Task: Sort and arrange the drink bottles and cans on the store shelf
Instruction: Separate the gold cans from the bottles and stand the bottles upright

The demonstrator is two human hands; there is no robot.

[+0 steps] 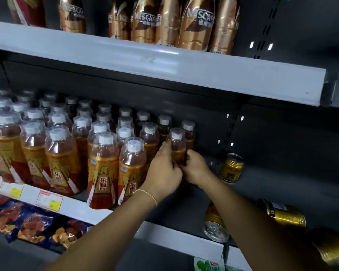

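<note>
Rows of amber drink bottles (104, 165) with white caps fill the left of the middle shelf (164, 234). At the right end of the rows stands one more such bottle (177, 142). My left hand (163, 173) grips its left side and my right hand (195, 169) grips its right side, so its lower half is hidden. A gold can (231, 168) stands upright to the right of my hands. Two gold cans lie on their sides near the shelf's front edge, one (215, 223) under my right forearm and one (284, 213) further right.
Bronze coffee bottles (196, 24) line the upper shelf (184, 69). Another blurred gold can (331, 247) lies at the far right. Snack packets (33, 223) hang below the shelf at left. A green carton (207, 266) shows at the bottom. Bare dark shelf stretches right of my hands.
</note>
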